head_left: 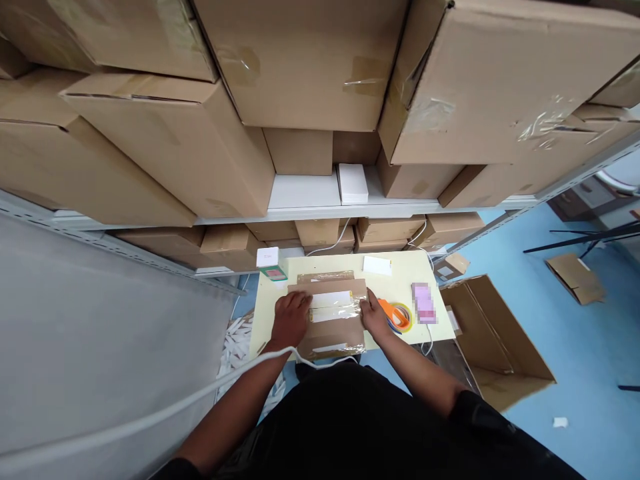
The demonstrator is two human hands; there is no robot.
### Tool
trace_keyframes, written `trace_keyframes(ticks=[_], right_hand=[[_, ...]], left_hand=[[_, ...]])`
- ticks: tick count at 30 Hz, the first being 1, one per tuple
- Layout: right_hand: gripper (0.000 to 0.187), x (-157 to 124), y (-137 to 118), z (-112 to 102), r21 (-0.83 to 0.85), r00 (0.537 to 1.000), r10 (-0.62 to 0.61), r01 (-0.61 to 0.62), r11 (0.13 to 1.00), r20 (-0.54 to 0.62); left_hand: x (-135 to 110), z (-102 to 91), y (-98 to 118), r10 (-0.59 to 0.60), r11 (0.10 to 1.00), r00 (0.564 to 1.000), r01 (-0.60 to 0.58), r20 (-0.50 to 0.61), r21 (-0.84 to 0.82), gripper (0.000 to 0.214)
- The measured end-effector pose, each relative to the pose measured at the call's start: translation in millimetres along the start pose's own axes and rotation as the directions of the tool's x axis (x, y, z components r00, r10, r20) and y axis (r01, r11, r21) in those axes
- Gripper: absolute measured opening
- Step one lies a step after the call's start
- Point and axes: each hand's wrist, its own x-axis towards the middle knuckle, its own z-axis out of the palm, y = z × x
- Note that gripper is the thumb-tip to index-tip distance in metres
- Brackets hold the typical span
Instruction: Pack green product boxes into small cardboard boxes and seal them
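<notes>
A flat cardboard box (pixel 325 333) with white labels and shiny clear tape lies on the small pale table (pixel 435 327) in front of me. My left hand (pixel 293 317) grips its left side, the fingers curled over the top. At the opposite side, my right hand (pixel 374 316) holds the right edge, thumb toward the top face. An orange tape dispenser (pixel 395 315) with a roll of tape sits just right of my right hand. Behind the box, another taped cardboard piece (pixel 325 275) is partly covered.
A white-and-green small box (pixel 271 263), white labels (pixel 377 266) and a blurred pink phone-like item (pixel 424 303) are on the table. Cardboard boxes fill the shelf (pixel 300 213) above. A large open carton (pixel 505 340) stands right; a white cable (pixel 175 407) crosses my left arm.
</notes>
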Motion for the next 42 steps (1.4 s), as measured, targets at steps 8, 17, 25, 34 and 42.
trace_keyframes(ticks=[8, 17, 25, 34, 42], right_hand=[[0.052, 9, 52, -71, -0.294, 0.990, -0.107, 0.074, 0.953, -0.096], [0.059, 148, 27, -76, -0.807, 0.984, -0.126, 0.176, 0.563, 0.127], [0.074, 205, 26, -57, -0.881, 0.964, -0.097, 0.264, 0.392, 0.246], [0.048, 93, 65, -104, -0.844, 0.926, -0.104, 0.375, 0.383, 0.364], [0.034, 18, 115, -98, -0.900, 0.970, -0.121, 0.241, 0.364, 0.210]], left_hand=[[16, 0.9, 25, 0.005, 0.991, 1.000, -0.001, -0.031, 0.135, 0.026], [12, 8.0, 31, -0.028, 0.984, 0.997, 0.039, -0.065, 0.176, 0.025], [10, 11.1, 32, -0.097, 0.986, 0.994, 0.103, -0.048, 0.133, 0.027], [10, 9.5, 33, -0.130, 0.986, 0.991, 0.134, -0.045, 0.104, 0.027], [7, 16.5, 30, -0.093, 0.990, 0.994, 0.098, -0.052, 0.097, 0.028]])
